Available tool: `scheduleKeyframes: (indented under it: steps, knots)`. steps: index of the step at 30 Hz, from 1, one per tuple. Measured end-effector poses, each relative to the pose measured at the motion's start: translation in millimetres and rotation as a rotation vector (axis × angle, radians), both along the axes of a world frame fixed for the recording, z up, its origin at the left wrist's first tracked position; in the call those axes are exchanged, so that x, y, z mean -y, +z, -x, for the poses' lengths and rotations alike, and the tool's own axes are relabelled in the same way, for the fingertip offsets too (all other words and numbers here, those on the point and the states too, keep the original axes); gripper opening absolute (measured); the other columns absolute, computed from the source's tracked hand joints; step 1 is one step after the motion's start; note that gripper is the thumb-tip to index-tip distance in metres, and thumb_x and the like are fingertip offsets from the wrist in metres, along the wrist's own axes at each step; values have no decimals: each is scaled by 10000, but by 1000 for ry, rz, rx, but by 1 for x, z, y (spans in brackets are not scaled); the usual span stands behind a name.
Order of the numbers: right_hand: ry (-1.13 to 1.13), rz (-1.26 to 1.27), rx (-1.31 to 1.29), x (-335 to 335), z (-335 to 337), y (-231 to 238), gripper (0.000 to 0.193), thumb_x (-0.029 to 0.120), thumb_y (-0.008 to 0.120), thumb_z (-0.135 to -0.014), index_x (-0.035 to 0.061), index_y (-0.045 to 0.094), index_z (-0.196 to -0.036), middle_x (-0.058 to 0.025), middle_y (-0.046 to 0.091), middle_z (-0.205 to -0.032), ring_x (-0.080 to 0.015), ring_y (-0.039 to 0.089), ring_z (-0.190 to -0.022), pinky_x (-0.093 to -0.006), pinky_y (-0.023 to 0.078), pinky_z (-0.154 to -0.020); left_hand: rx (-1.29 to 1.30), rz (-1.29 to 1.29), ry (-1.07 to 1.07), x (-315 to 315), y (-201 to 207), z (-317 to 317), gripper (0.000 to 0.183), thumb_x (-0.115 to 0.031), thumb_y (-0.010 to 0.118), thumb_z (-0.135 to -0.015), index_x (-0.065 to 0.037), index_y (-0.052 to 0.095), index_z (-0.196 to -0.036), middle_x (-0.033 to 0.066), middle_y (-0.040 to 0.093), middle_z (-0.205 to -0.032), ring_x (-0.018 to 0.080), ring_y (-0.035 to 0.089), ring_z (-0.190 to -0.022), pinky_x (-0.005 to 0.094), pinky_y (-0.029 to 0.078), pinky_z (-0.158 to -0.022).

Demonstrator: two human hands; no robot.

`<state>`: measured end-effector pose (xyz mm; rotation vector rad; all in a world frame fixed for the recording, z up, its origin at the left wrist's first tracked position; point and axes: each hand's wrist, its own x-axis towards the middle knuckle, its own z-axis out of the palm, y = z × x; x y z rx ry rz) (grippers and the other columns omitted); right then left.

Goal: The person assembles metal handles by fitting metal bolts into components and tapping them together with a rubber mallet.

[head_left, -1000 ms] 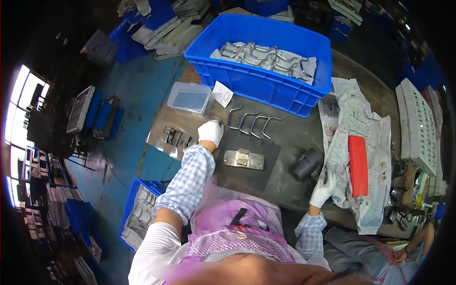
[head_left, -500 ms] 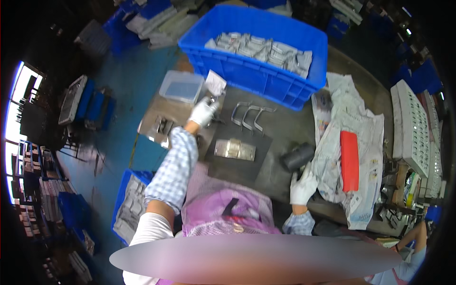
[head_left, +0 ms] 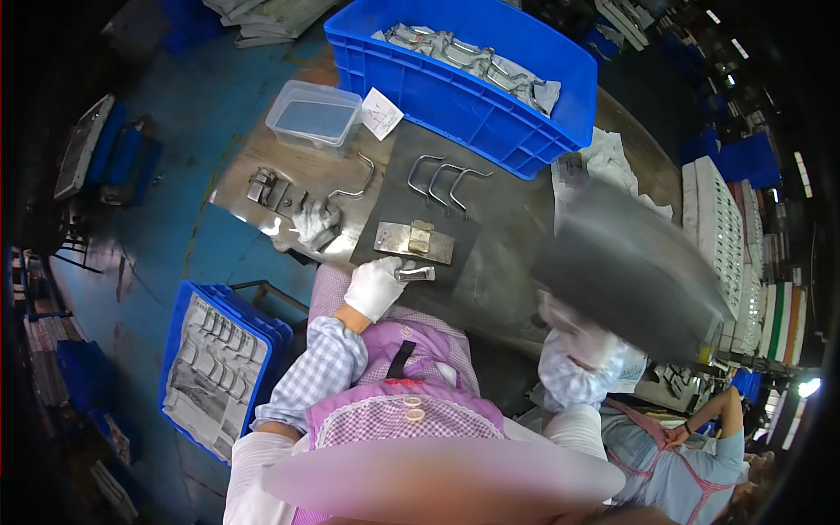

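Silvery bent metal handle in gloved left hand.

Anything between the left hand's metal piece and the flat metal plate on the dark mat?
Nothing visible. The white-gloved left hand holds the small metal piece just below the flat metal plate; only bare dark mat lies between them.
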<state>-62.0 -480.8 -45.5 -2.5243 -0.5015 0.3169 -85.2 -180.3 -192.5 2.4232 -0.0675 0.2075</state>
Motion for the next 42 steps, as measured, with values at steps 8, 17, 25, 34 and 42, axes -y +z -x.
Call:
scheduleKeyframes:
  steps: [8, 17, 25, 34, 42]
  knots:
    - [68, 46, 253, 32, 40, -58, 258, 164, 570, -1008, 8, 638, -1201, -133, 674, -1107, -278, 665, -986, -366, 524, -923, -100, -37, -82, -7, 2, 2, 183, -288, 726, -882, -106, 708, -871, 113, 718, -778, 336, 721, -725, 474, 587, -685]
    - [-175, -29, 591, -44, 6, -46, 422, 106, 805, -752, 117, 745, -1169, -90, 724, -1171, -308, 684, -1069, -411, 551, -887, -67, -223, -150, 10, 31, 19, 153, -298, 715, -845, -148, 682, -837, 65, 681, -687, 273, 714, -653, 439, 557, -617]
    - [-270, -455, 99, -108, -26, -99, 253, 59, 778, -856, 47, 739, -1105, -106, 712, -933, -269, 673, -751, -367, 540, -720, 29, 101, 238, -33, 33, -3, 422, -142, 742, -891, -82, 668, -1302, 172, 678, -1297, 349, 651, -1190, 410, 524, -1017]
    - [-373, -651, 100, -77, -32, -147, 398, 119, 747, -905, 91, 696, -1298, -130, 682, -1253, -338, 660, -981, -395, 539, -872, -7, -53, 103, -3, -5, -5, 802, -257, 764, -870, 17, 385, -1523, 256, 393, -1577, 439, 465, -1375, 492, 376, -1165]
    - [-173, -294, 489, -83, -22, -185, 489, 306, 803, -828, 129, 720, -1276, -54, 641, -1368, -290, 609, -1085, -404, 483, -926, 198, 84, 79, -18, -33, -23, 690, -284, 807, -844, 0, 507, -1397, 234, 578, -1421, 417, 582, -1277, 477, 463, -1088]
